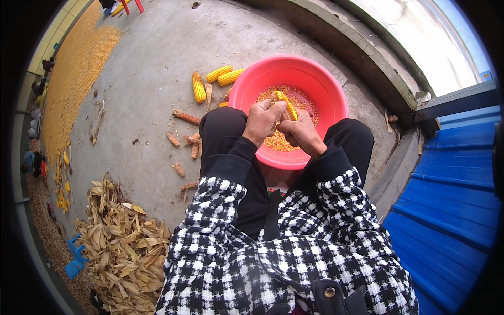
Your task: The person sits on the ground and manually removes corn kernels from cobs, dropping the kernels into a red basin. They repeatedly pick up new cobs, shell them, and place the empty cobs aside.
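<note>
Both hands are over a pink plastic basin (289, 63) between my knees. My left hand (263, 120) grips a partly shelled corn cob (286, 105) from the left side. On the cob's other side, my right hand (303, 132) is closed around its lower end. Yellow kernels remain in rows along the cob's upper right edge, while a paler bare stretch faces my fingers. Loose corn kernels (280, 142) cover much of the basin's bottom. My fingers hide part of the cob.
Several full yellow ears (199, 88) lie left of the basin, with bare cobs (186, 117) nearer me. Dry husks (126, 240) are heaped at lower left, beside a blue plastic chair (75, 256). Kernels (78, 78) are spread farther left. Blue corrugated metal (449, 189) stands at right.
</note>
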Tool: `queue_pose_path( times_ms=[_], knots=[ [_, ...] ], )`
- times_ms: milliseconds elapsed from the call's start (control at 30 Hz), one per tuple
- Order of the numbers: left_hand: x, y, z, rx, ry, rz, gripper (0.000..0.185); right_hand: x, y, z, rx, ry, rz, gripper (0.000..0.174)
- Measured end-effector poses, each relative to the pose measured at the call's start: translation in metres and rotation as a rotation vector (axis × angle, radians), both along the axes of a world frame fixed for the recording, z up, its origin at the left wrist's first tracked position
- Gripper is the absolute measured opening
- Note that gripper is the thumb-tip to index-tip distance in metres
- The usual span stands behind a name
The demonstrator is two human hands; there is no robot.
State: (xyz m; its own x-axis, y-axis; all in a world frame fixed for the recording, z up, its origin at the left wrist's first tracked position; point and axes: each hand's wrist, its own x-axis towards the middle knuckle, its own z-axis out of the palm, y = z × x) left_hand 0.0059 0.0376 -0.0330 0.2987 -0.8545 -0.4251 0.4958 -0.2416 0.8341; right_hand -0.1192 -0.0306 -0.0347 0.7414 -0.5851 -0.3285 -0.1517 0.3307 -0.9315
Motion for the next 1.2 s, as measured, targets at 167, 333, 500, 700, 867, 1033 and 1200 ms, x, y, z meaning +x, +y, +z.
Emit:
queue_pose_path(
  times_ms=[167,333,500,700,867,1033,1200],
  knots=[
    [0.0,0.002,0.002,-0.081,0.088,0.035,0.021,-0.007,-0.004,0.002,0.202,-0.068,0.036,0.012],
    [0.0,0.0,0.003,-0.048,-0.016,0.061,0.024,0.006,0.007,-0.001,-0.28,-0.026,-0.066,0.021],
    [-0.001,0.002,0.002,-0.143,0.031,0.086,0.021,-0.005,-0.002,0.008,0.077,0.068,0.036,0.029],
    [0.002,0.001,0.001,-0.107,0.039,0.099,0.02,0.003,0.008,-0.006,-0.551,0.089,-0.089,0.027],
    [-0.002,0.001,-0.006,-0.183,-0.111,0.097,0.02,0.0,0.004,-0.016,-0.302,-0.01,-0.043,0.025],
    [-0.004,0.0,-0.005,-0.232,-0.182,0.135,0.02,0.001,0.003,-0.02,-0.451,-0.085,-0.066,0.035],
    [0.002,0.003,0.002,-0.123,0.079,0.09,0.022,-0.001,0.004,-0.023,-0.737,0.08,-0.084,0.033]
  ],
)
